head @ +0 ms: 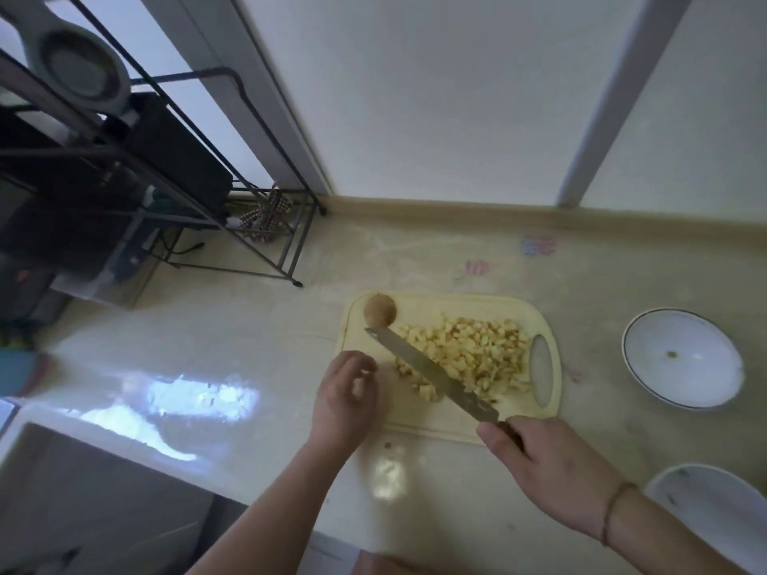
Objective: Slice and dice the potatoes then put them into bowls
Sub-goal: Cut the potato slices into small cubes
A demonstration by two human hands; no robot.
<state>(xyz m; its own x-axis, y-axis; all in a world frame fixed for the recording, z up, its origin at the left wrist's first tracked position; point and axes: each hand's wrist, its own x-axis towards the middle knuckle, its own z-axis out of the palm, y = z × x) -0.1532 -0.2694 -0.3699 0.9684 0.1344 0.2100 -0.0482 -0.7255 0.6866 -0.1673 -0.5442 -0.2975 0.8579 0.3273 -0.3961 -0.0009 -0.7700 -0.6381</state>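
Head view — pale rounded cutting board (436,421), lumpy diced potatoes (469,354), possibly steel knife (431,373)

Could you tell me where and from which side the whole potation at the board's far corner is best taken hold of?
Probably across its rounded middle, from above, with the left hand, which holds nothing and is nearest. The whole potato sits alone at the far left corner of the cutting board, its top and left side exposed. The knife tip lies just on its near side, so avoid coming from there.
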